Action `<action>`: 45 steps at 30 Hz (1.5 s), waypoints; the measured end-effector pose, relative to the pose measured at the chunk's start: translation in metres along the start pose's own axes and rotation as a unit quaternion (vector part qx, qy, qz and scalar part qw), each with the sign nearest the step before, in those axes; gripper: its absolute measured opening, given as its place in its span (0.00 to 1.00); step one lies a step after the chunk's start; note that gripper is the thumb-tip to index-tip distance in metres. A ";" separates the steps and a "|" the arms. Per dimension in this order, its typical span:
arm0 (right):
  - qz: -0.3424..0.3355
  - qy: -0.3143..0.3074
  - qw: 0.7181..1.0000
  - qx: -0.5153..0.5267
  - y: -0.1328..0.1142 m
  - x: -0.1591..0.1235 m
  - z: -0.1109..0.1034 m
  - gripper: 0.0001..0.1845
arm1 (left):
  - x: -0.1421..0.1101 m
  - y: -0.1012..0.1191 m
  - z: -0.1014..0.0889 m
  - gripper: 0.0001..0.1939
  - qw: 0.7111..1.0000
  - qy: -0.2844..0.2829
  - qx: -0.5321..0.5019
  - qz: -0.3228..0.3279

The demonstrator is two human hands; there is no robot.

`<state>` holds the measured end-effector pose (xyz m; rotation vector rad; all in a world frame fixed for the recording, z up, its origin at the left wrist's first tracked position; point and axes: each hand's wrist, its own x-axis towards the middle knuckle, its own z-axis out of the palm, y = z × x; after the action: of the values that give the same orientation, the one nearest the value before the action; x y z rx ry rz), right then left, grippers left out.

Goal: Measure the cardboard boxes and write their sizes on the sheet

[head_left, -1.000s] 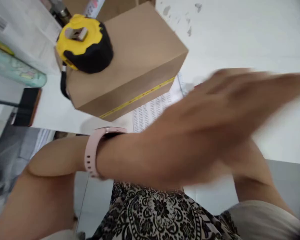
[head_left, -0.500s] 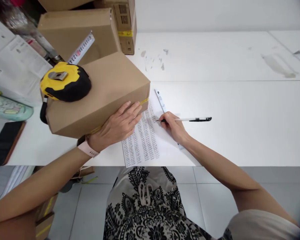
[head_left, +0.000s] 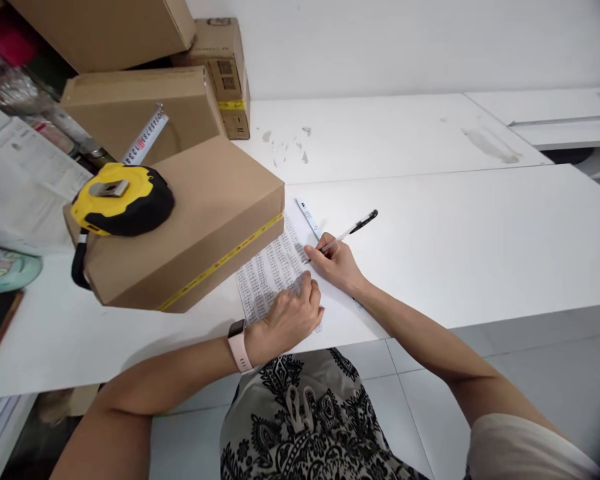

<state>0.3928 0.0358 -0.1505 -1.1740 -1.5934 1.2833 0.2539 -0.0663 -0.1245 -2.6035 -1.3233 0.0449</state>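
Note:
My right hand (head_left: 336, 265) is closed around a pen (head_left: 363, 223), a clear one with a black cap end. Its tip is at a white sheet of paper (head_left: 260, 287) covered in columns of small handwriting. My left hand (head_left: 293, 313) rests on the lower part of that sheet, fingers loosely bent and holding nothing. A ruler (head_left: 308, 217) lies slantwise, partly hidden under my right hand. Left of the sheet stands a cardboard box (head_left: 200, 207) with yellow tape along its side, overlapping the paper's edge. A yellow and black tape measure (head_left: 123, 199) sits on top, its blade (head_left: 146, 139) extended.
More cardboard boxes (head_left: 140, 100) are stacked at the back left, against the wall. White packages (head_left: 25, 180) and a mint-green printed item (head_left: 10, 267) stand at the far left. The white table (head_left: 455, 233) stretches right, its front edge close to my body.
My left hand has left the box's taped side and come down onto the paper. The pen now points more upward in my right hand. The whole view has shifted.

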 end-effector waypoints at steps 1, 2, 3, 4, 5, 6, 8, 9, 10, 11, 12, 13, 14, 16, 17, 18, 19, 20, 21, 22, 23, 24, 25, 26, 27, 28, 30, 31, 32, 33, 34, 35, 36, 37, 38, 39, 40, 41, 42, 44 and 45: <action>-0.008 0.001 1.000 -0.017 -0.001 -0.001 0.001 0.20 | 0.000 -0.001 -0.002 0.25 1.000 0.001 -0.002 0.002; -0.016 -0.003 1.000 -0.025 -0.001 -0.002 0.002 0.19 | 0.000 -0.003 -0.005 0.25 1.000 0.002 -0.004 0.004; -0.021 -0.008 0.999 -0.027 -0.001 -0.002 0.003 0.17 | 0.000 -0.004 -0.007 0.24 1.000 0.002 -0.004 0.005; -0.024 -0.012 0.999 -0.023 0.000 -0.003 0.003 0.16 | -0.001 -0.005 -0.010 0.24 1.000 0.000 -0.004 0.006; -0.025 -0.015 0.999 -0.014 0.001 -0.004 0.004 0.16 | -0.001 -0.005 -0.012 0.24 1.000 -0.001 -0.004 0.005; -0.023 -0.016 1.000 -0.003 0.002 -0.004 0.004 0.16 | -0.001 -0.006 -0.013 0.23 1.000 -0.004 -0.004 0.003; -0.020 -0.012 1.000 0.001 0.005 -0.005 0.004 0.16 | -0.001 -0.005 -0.013 0.23 1.000 -0.003 -0.007 -0.001; -0.022 -0.008 1.000 -0.005 0.005 -0.005 0.004 0.17 | -0.002 -0.005 -0.012 0.22 1.000 0.002 -0.008 -0.005; -0.027 -0.003 1.000 -0.016 0.006 -0.006 0.004 0.17 | -0.002 -0.005 -0.012 0.22 1.000 0.008 -0.008 -0.009; -0.032 0.001 0.999 -0.029 0.006 -0.006 0.003 0.17 | -0.002 -0.004 -0.011 0.22 1.000 0.012 -0.008 -0.013; -0.035 0.004 0.998 -0.042 0.005 -0.006 0.003 0.17 | -0.002 -0.004 -0.010 0.22 1.000 0.014 -0.008 -0.016; -0.035 0.005 0.998 -0.053 0.004 -0.006 0.003 0.16 | -0.002 -0.004 -0.010 0.22 1.000 0.012 -0.008 -0.018; -0.033 0.004 0.998 -0.062 0.004 -0.006 0.003 0.16 | -0.002 -0.004 -0.010 0.22 1.000 0.008 -0.009 -0.019; -0.028 0.000 0.997 -0.075 0.002 -0.007 0.002 0.15 | -0.002 -0.005 -0.011 0.22 1.000 0.001 -0.010 -0.017; -0.029 -0.002 0.996 -0.079 0.001 -0.007 0.002 0.14 | -0.002 -0.006 -0.012 0.22 1.000 0.000 -0.010 -0.015; -0.032 -0.005 0.996 -0.082 0.001 -0.007 0.002 0.14 | -0.001 -0.006 -0.012 0.22 1.000 0.001 -0.010 -0.013; -0.034 -0.008 0.996 -0.084 0.001 -0.007 0.002 0.14 | -0.001 -0.006 -0.013 0.22 1.000 0.002 -0.009 -0.010; -0.037 -0.011 0.996 -0.085 0.001 -0.007 0.002 0.14 | -0.001 -0.007 -0.013 0.22 1.000 0.003 -0.008 -0.009; -0.039 -0.014 0.995 -0.086 0.001 -0.007 0.002 0.14 | -0.001 -0.007 -0.012 0.22 1.000 0.003 -0.007 -0.009; -0.041 -0.017 0.995 -0.086 0.002 -0.006 0.002 0.14 | 0.000 -0.006 -0.012 0.22 1.000 0.004 -0.007 -0.009; -0.042 -0.019 0.995 -0.086 0.003 -0.006 0.002 0.14 | 0.000 -0.006 -0.011 0.22 1.000 0.006 -0.006 -0.009; -0.044 -0.020 0.995 -0.086 0.003 -0.006 0.002 0.14 | 0.000 -0.006 -0.010 0.22 1.000 0.008 -0.005 -0.009; -0.046 -0.021 0.995 -0.087 0.004 -0.006 0.002 0.14 | 0.000 -0.006 -0.010 0.22 1.000 0.010 -0.004 -0.009; -0.048 -0.021 0.995 -0.088 0.005 -0.005 0.002 0.14 | 0.000 -0.006 -0.009 0.22 1.000 0.013 -0.003 -0.009; -0.050 -0.021 0.995 -0.089 0.006 -0.005 0.002 0.14 | 0.000 -0.006 -0.009 0.22 1.000 0.015 -0.004 -0.009; -0.052 -0.021 0.994 -0.089 0.007 -0.005 0.002 0.14 | 0.000 -0.005 -0.009 0.22 1.000 0.017 -0.006 -0.010; -0.058 -0.023 0.994 -0.089 0.008 -0.005 0.002 0.14 | 0.000 -0.005 -0.008 0.22 1.000 0.018 -0.009 -0.011; -0.062 -0.024 0.994 -0.089 0.008 -0.006 0.002 0.14 | 0.000 -0.005 -0.008 0.22 1.000 0.018 -0.009 -0.010; -0.066 -0.026 0.993 -0.090 0.009 -0.006 0.002 0.14 | 0.000 -0.005 -0.007 0.22 1.000 0.018 -0.008 -0.010; -0.068 -0.027 0.993 -0.090 0.009 -0.006 0.003 0.14 | 0.000 -0.005 -0.007 0.22 1.000 0.018 -0.008 -0.008; -0.070 -0.029 0.993 -0.091 0.009 -0.006 0.003 0.14 | 0.000 -0.005 -0.007 0.22 1.000 0.020 -0.007 -0.006; -0.070 -0.030 0.993 -0.091 0.009 -0.006 0.003 0.14 | 0.000 -0.005 -0.006 0.23 1.000 0.022 -0.007 -0.005; -0.068 -0.032 0.993 -0.091 0.009 -0.006 0.003 0.14 | -0.001 -0.005 -0.006 0.23 1.000 0.023 -0.007 -0.003; -0.066 -0.032 0.993 -0.091 0.009 -0.006 0.003 0.14 | -0.001 -0.005 -0.005 0.23 1.000 0.025 -0.009 -0.002; -0.064 -0.033 0.993 -0.091 0.009 -0.006 0.003 0.14 | -0.001 -0.005 -0.005 0.23 1.000 0.025 -0.010 -0.002; -0.063 -0.034 0.993 -0.091 0.009 -0.006 0.004 0.14 | -0.001 -0.005 -0.005 0.23 1.000 0.025 -0.013 -0.003; -0.062 -0.035 0.993 -0.091 0.009 -0.006 0.004 0.14 | -0.001 -0.005 -0.005 0.23 1.000 0.023 -0.015 -0.005; -0.062 -0.034 0.993 -0.092 0.009 -0.006 0.004 0.14 | -0.001 -0.005 -0.006 0.23 1.000 0.021 -0.017 -0.007; -0.061 -0.033 0.993 -0.094 0.008 -0.007 0.004 0.13 | 0.000 -0.005 -0.006 0.23 1.000 0.017 -0.019 -0.007; -0.063 -0.027 0.993 -0.097 0.007 -0.007 0.004 0.13 | 0.000 -0.005 -0.007 0.23 1.000 0.011 -0.019 -0.007; -0.065 -0.024 0.993 -0.098 0.006 -0.007 0.004 0.13 | 0.001 -0.005 -0.007 0.23 1.000 0.008 -0.020 -0.007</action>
<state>0.3922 0.0288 -0.1576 -1.1433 -1.8344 1.0985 0.2512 -0.0642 -0.1167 -2.6213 -1.3491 -0.0045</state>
